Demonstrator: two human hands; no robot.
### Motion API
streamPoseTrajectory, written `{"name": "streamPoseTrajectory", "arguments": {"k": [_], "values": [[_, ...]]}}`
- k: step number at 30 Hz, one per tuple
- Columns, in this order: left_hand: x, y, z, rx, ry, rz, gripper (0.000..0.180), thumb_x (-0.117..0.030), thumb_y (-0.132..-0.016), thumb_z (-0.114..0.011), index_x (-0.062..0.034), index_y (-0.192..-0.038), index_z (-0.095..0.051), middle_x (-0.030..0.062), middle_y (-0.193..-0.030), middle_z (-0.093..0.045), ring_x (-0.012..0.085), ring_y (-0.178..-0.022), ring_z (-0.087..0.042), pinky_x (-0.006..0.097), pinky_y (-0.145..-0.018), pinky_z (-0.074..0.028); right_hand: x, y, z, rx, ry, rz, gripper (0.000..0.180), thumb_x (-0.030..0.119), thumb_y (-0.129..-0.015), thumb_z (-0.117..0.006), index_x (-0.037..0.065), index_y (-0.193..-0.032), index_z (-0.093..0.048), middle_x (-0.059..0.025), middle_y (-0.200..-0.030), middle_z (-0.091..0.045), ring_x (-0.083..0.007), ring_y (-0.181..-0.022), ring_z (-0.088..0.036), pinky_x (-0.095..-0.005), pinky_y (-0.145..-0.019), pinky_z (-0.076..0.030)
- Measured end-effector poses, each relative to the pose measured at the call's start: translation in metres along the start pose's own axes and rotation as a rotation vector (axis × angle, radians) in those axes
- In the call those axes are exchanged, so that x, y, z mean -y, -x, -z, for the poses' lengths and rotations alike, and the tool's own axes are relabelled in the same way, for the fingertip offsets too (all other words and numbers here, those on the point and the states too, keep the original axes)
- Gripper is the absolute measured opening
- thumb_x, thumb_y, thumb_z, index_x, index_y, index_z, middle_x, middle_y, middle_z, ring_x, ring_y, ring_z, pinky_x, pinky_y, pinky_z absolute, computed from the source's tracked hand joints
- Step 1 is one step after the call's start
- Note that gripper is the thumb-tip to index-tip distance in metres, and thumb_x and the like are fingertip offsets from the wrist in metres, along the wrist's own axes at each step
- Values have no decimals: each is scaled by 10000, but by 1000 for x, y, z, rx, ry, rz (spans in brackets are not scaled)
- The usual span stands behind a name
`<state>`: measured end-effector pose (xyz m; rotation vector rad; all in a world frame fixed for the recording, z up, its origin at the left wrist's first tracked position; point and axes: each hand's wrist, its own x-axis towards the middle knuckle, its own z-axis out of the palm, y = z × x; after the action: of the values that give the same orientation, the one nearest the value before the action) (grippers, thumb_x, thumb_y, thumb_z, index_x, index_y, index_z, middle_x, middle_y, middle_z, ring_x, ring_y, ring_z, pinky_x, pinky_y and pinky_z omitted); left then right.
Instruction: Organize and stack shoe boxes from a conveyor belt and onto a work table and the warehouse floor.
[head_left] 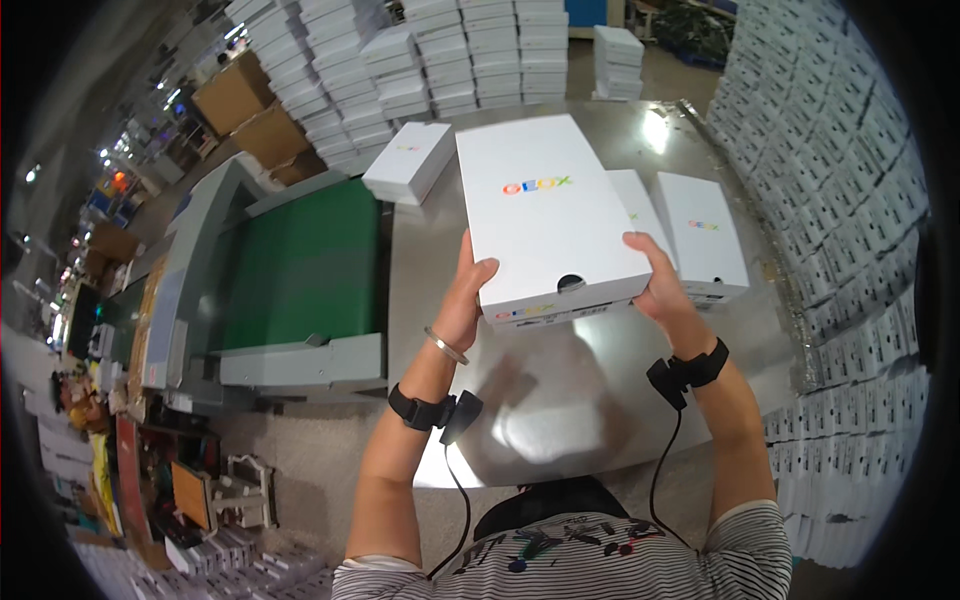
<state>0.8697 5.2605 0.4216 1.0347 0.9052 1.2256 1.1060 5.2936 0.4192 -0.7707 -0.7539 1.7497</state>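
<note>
Between my two hands I hold a white shoebox (540,225) above a shiny metal table (440,270). Its lid is on, coloured lettering marks the top, and a round finger hole shows in the near end. My left hand (467,300) grips the box's left side, thumb on the lid's edge. On the right side my right hand (660,285) clasps it the same way. Behind the held box to the right, another white shoebox (703,232) lies on the table, with one more partly hidden beside it. A further white shoebox (408,163) sits at the table's far left corner.
A machine with a green conveyor belt (300,265) adjoins the table on the left. Tall stacks of white boxes (470,55) stand behind it, and a wall of stacked boxes (810,180) rises along the right. Brown cartons (235,92) are at the back left.
</note>
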Motion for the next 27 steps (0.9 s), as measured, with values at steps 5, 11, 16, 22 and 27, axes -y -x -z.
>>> {"name": "streamPoseTrajectory", "arguments": {"k": [5,11,16,22,27], "values": [[-17,-36,-33,94,-33,-21,722,-426,-771,-489,-125,-1321,-132,141,-1287,-275,239,-1166,-302,352,-889,-311,83,12,42,-80,-52,172,434,269,-727,-539,-16,-1047,-467,-103,-986,-528,-197,-927,-502,-297,-802,-394],[58,-93,37,-230,-439,82,770,-469,-729,-546,-32,-1278,-227,240,-1231,-333,283,-1118,-377,335,-874,-338,173,25,184,-227,350,319,524,207,-742,-524,-31,-1182,-369,-132,-1153,-450,-201,-1042,-447,-272,-879,-348],[135,-147,151,-539,-798,144,812,-503,-707,-546,40,-1238,-258,279,-1183,-373,344,-1108,-381,360,-905,-317,112,14,296,-573,1828,146,411,218,-793,-492,97,-1181,-434,-203,-1268,-304,-317,-1168,-285,-371,-967,-214],[143,-217,256,-777,-991,162,823,-541,-719,-482,81,-1213,-269,297,-1157,-384,390,-1091,-375,380,-911,-311,106,-11,318,-681,1905,284,408,247,-815,-475,91,-1189,-424,-202,-1267,-307,-284,-1184,-265,-395,-970,-196],[152,-293,340,-915,-1048,155,647,-457,-774,-428,123,-1062,-441,302,-1059,-461,392,-1042,-414,386,-867,-339,62,62,396,-1140,1006,433,416,296,-838,-435,81,-1191,-383,-40,-1208,-388,-173,-1074,-380,-334,-883,-295]]}}
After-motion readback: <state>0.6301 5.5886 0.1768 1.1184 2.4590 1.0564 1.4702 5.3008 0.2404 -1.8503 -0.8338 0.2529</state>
